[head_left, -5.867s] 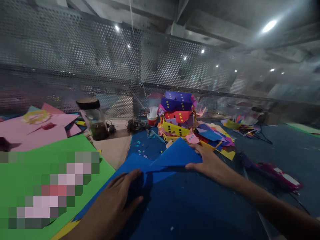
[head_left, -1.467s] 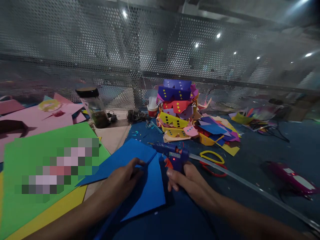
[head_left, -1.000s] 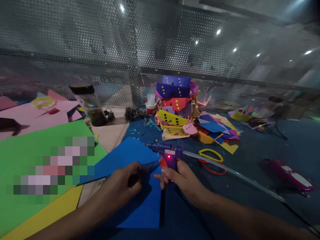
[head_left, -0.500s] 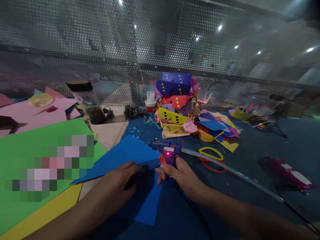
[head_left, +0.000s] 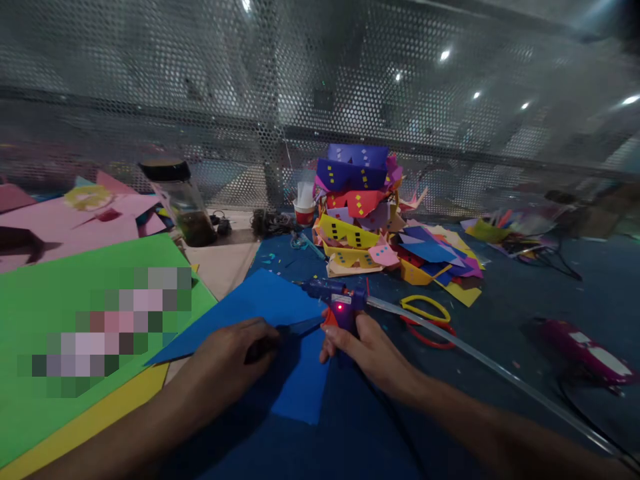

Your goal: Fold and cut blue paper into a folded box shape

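My right hand (head_left: 370, 350) is wrapped around the grip of a dark blue glue gun (head_left: 336, 300) with an orange trigger and a lit red light. A long clear glue stick (head_left: 480, 357) runs out of its back toward the lower right. The nozzle points left, over the upper part of a blue paper sheet (head_left: 273, 297). My left hand (head_left: 237, 353) lies on the blue sheet, its fingers curled in a pinch at a raised fold or edge of the paper. The fingertips are partly in shadow.
Behind the glue gun rises a stack of coloured paper masks (head_left: 357, 200), with paper scraps (head_left: 440, 250) beside it. Yellow-and-red-handled scissors (head_left: 425, 308) and a magenta tool (head_left: 585, 350) lie right. Green paper (head_left: 145, 250) and a black-lidded jar (head_left: 193, 213) are left.
The lower part of the blue sheet has lifted or shifted, its bottom edge now higher in view. The view has swung slightly left. Both hands keep about the same places.
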Available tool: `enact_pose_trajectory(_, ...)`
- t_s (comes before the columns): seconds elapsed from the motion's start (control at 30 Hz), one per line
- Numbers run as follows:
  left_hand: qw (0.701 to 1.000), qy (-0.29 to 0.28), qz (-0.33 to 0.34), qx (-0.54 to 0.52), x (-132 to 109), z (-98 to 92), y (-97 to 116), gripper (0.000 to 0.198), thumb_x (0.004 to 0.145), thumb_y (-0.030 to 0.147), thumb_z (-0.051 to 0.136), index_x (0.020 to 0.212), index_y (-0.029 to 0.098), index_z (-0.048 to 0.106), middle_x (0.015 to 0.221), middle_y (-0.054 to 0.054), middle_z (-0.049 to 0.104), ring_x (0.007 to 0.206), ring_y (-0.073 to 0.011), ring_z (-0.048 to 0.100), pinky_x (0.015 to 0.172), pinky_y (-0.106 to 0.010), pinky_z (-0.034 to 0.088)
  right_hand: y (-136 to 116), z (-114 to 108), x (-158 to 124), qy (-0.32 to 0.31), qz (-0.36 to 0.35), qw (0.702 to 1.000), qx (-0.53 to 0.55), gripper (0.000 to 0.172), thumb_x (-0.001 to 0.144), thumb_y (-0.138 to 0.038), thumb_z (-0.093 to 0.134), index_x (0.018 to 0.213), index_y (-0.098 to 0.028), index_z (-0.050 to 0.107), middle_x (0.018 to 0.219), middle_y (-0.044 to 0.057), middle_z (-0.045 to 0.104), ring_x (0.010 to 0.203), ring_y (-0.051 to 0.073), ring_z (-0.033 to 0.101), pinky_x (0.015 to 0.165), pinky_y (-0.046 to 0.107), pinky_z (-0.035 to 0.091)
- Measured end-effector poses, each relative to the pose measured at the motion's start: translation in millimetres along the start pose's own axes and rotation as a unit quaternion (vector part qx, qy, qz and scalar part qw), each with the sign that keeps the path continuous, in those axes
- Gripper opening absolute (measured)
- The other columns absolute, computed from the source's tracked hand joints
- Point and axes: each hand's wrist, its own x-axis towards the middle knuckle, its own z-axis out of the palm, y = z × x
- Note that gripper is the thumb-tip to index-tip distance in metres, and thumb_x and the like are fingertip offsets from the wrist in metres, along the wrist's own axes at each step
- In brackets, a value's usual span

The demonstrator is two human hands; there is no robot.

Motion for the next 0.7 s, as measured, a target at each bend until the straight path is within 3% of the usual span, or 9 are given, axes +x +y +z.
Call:
enact_pose_trajectory(0.23,0.995,-0.097,-0.024,0.009,-1,-17.1,-12,0.026,0.079,0.028,0.055,0.1,0.022,0.067,0.072,0.001,0.065,0.064,-0.0172,0.06,0.059,-0.026,0.042,6,-4,2,-0.003,-0.008,0.999,-0.049,0.039,0.102,-0.047,0.051,0.081,-0.018,0.066,0.084,0.004,0.074,0.087,0.02,0.069,0.085,0.032,0.048)
enact_pose_trajectory(0.57,0.998,-0.046,-0.027,0.035,2,-15.6,-12,0.019,0.081,0.029,0.054,0.09,0.021,0.068,0.076,-0.001,0.069,0.068,-0.0189,0.064,0.061,-0.028,0.042,2,0,-4,-0.017,-0.024,0.998,-0.052,0.034,0.102,-0.039,0.053,0.078,-0.018,0.063,0.081,0.002,0.068,0.082,0.018,0.067,0.083,0.03,0.05)
enact_pose_trajectory(0.7,0.998,-0.054,-0.034,0.002,3,-18.1,-16,0.019,0.082,0.033,0.055,0.094,0.021,0.065,0.071,0.001,0.065,0.063,-0.0173,0.061,0.057,-0.026,0.043,2,0,-3,-0.017,-0.012,0.997,-0.076,0.036,0.102,-0.039,0.052,0.076,-0.018,0.064,0.081,0.003,0.069,0.083,0.018,0.067,0.082,0.028,0.05)
